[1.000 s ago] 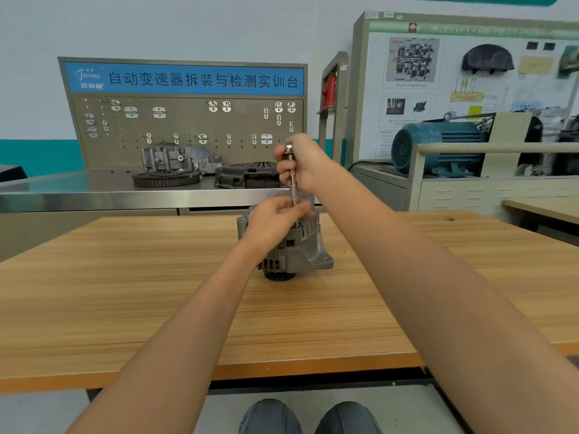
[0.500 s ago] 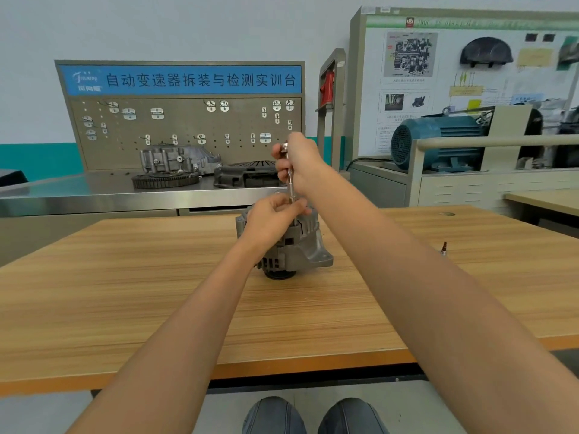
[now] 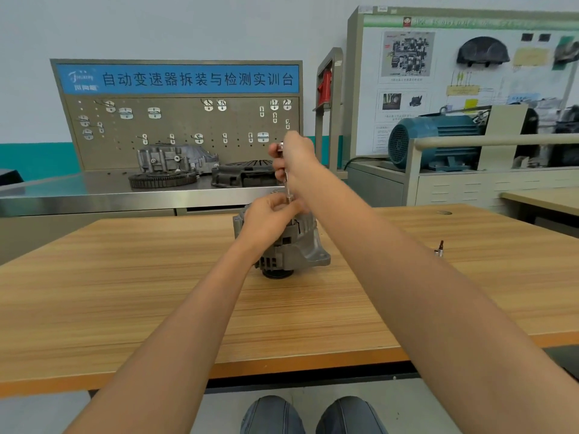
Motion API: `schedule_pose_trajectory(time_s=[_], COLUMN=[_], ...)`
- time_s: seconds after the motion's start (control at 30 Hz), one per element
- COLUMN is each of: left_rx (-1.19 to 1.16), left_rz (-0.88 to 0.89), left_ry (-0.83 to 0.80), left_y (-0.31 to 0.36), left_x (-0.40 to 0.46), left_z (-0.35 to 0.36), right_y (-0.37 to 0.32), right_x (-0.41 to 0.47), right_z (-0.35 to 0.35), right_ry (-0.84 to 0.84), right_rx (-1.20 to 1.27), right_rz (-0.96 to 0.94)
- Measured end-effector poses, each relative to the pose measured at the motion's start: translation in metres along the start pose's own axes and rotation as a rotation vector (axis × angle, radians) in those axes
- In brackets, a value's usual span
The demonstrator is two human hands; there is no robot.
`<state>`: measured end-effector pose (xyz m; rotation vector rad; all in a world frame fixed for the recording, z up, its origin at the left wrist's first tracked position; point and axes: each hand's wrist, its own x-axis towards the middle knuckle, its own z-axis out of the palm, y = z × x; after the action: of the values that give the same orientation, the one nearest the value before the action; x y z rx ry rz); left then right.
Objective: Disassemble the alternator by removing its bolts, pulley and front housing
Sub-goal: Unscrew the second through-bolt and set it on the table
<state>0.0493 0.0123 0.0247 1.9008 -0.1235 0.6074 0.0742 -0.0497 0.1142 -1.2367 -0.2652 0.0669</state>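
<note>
A grey metal alternator [image 3: 291, 249] stands pulley-down in the middle of the wooden table [image 3: 125, 277]. A slim metal driver tool [image 3: 287, 186] stands upright over the alternator's top. My right hand [image 3: 293, 159] grips the upper end of this tool. My left hand [image 3: 271, 219] rests on the alternator's top and pinches the tool's lower shaft with its fingertips. The bolt under the tool tip is hidden by my fingers.
A small socket bit [image 3: 440, 249] stands on the table to the right. Behind the table a steel bench [image 3: 78, 195] carries a gearbox housing [image 3: 175, 159], a ring gear [image 3: 163, 179] and a black clutch cover [image 3: 244, 175]. A blue motor [image 3: 435, 142] sits at back right.
The view has tilted slightly, bringing the small bit on the right into sight. Both hands stay on the tool and alternator with little shift.
</note>
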Motion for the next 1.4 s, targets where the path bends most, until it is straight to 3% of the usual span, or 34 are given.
schedule_pose_trajectory(time_s=[0.1,0.17,0.33,0.4,0.47,0.57,0.7,0.8,1.07,1.23,1.4], left_rx=[-0.023,-0.041,-0.02,0.009,-0.019,-0.06,-0.026,-0.007,-0.022,0.013,0.035], left_rz=[0.014,0.019,-0.018,-0.036,-0.029,-0.016,-0.028,-0.03,-0.015,-0.012,-0.019], left_ry=[-0.036,-0.037,0.036,0.057,0.011,-0.042,0.004,0.007,-0.036,-0.06,0.009], left_y=[-0.001,-0.003,-0.003,-0.003,-0.001,0.003,-0.001,-0.004,-0.001,-0.001,-0.001], left_x=[-0.001,0.0,0.0,0.0,0.0,-0.003,-0.001,0.0,0.002,0.004,0.005], left_z=[0.0,0.0,0.002,0.001,0.0,-0.002,-0.006,-0.008,-0.003,0.0,0.003], right_y=[-0.005,-0.004,0.01,0.012,0.007,-0.001,0.01,0.016,0.007,0.004,0.005], right_x=[0.007,0.006,-0.005,-0.004,-0.002,0.0,-0.012,-0.013,0.001,0.007,0.004], right_z=[-0.013,-0.015,0.002,0.006,0.005,0.001,0.015,0.022,0.008,-0.004,0.005], right_ry=[-0.278,-0.287,0.194,0.266,0.112,-0.256,-0.364,-0.305,-0.199,0.016,0.307], right_rx=[0.032,0.047,0.092,0.088,-0.015,-0.145,-0.359,-0.388,-0.048,0.18,-0.015], right_rz=[0.108,0.107,-0.154,-0.209,-0.127,0.031,-0.002,-0.032,0.004,0.01,-0.123])
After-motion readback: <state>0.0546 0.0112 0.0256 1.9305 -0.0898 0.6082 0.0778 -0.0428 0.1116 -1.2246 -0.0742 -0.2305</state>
